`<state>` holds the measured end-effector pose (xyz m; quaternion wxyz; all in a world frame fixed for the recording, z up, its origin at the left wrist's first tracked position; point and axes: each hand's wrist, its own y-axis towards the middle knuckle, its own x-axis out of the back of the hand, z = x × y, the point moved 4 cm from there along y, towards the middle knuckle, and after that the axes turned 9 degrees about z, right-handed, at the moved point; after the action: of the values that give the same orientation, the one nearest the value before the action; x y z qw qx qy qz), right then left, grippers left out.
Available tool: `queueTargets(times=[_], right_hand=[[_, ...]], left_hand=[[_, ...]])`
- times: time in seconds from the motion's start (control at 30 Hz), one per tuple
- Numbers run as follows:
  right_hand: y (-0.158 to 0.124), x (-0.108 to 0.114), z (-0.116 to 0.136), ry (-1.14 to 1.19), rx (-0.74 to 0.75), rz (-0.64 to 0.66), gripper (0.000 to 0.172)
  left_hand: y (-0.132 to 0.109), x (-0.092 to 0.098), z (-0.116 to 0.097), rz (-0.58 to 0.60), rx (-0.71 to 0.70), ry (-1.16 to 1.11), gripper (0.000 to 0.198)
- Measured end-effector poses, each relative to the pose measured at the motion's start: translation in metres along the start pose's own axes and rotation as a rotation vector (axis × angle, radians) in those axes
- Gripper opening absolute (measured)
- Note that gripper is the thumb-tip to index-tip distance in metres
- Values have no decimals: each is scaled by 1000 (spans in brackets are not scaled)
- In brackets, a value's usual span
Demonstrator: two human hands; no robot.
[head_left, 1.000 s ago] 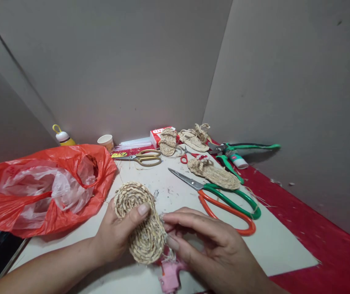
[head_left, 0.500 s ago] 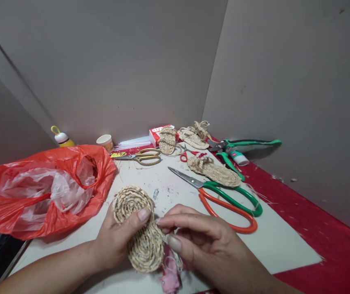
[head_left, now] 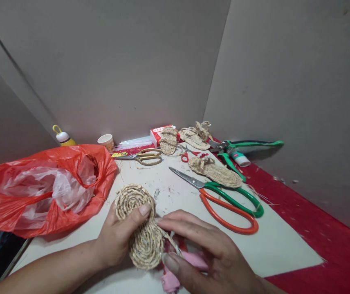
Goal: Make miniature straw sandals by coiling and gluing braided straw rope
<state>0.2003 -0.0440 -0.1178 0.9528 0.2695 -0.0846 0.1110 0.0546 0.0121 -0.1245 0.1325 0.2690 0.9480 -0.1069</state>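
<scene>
My left hand [head_left: 116, 232] grips a woven straw sole [head_left: 146, 245], thumb across its narrow waist and fingers behind it. The sole is a figure-eight of coiled, braided straw, tilted up toward me. At its right edge is my right hand [head_left: 212, 249], its index fingertip touching the straw and its thumb apart below. Between that finger and thumb a loose straw end [head_left: 172, 241] sticks out from the sole. Behind and below the right hand lies a pink tool [head_left: 170, 281], perhaps a glue gun, partly hidden by the fingers.
Large scissors [head_left: 228, 208] with green and orange handles lie right; gold-handled scissors [head_left: 146, 157] lie further back. A straw slipper [head_left: 214, 171], green-handled shears [head_left: 251, 143], a paper cup [head_left: 106, 142] and a red box [head_left: 156, 136] stand around. A red plastic bag [head_left: 3, 204] fills the left.
My right thumb has parted from the index finger, and the pinch has opened. More of the pink tool and the loose straw end show between them. My left hand keeps its hold.
</scene>
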Motion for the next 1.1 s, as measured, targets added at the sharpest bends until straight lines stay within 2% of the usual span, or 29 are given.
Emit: queueTargets(times=[0.13,0.27,0.4,0.53,0.67,0.8,0.97,1.1], right_hand=[[-4,-5,-4,-124,18,-79,46],[-10,-12,-13,-90,-141,-139,45],[-12,-21,-26,308,-388,-219,37],[-9,-22,-33,660,-496,-303,37],[-7,-12,-35,779,-514,-297,41],[-6,-4,-37,817,-492,-304,45],[-4,-6,-37,836,-458,-266,39],[-5,-10,-37,871,-471,-222,40]], left_hand=[[3,-1,-1,-37,-41,-30,25],[4,-4,0,-74,-40,-90,27],[7,-8,-3,43,-16,-139,38],[10,-8,-12,225,26,-123,51],[13,-6,-20,411,5,-5,43],[19,-4,-19,425,-37,9,37],[20,-6,-11,533,75,-69,60],[17,-3,-8,550,137,-155,74]])
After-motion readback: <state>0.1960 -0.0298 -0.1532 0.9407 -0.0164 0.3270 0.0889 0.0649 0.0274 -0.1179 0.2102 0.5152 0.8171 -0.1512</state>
